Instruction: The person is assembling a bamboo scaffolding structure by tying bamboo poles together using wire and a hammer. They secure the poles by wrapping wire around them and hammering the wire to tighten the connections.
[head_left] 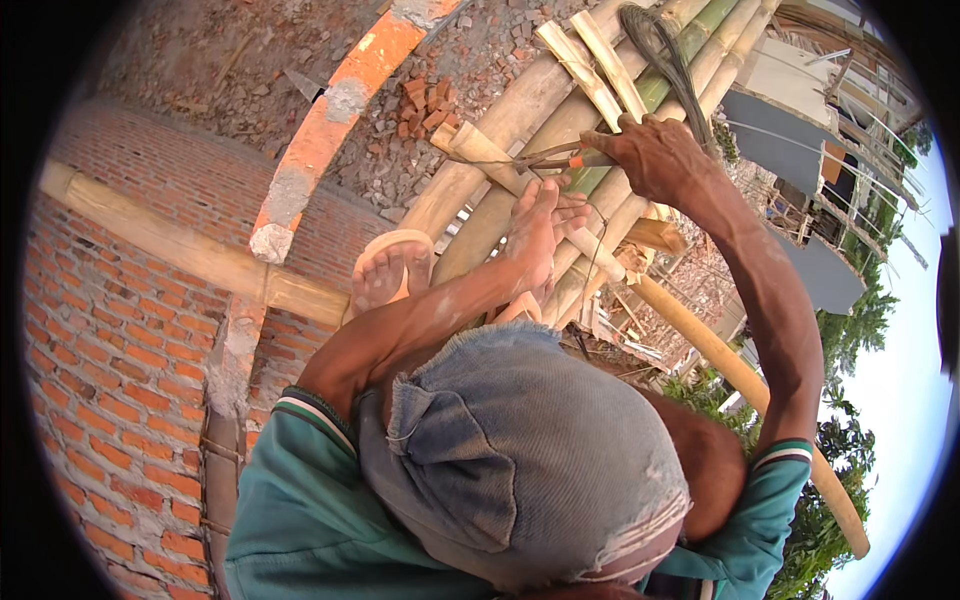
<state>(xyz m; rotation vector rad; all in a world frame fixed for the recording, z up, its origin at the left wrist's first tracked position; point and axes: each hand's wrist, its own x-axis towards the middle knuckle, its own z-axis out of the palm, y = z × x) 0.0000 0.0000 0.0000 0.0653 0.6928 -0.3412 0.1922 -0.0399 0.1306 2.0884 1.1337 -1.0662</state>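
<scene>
Right hand [655,155] fingers clamped on pliers [560,158] over bamboo poles [500,130]; left hand's fingers can't be told.

place: building site (outdoors) | signs: brick wall [110,330], bamboo scaffold poles [520,120], seemingly rubble [420,110] below

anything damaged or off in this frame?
Yes: the orange beam has chipped patches baring grey, and broken brick rubble lies loose below. The right hand holds orange-handled pliers on wire at the bamboo poles; the left hand rests on them.
</scene>
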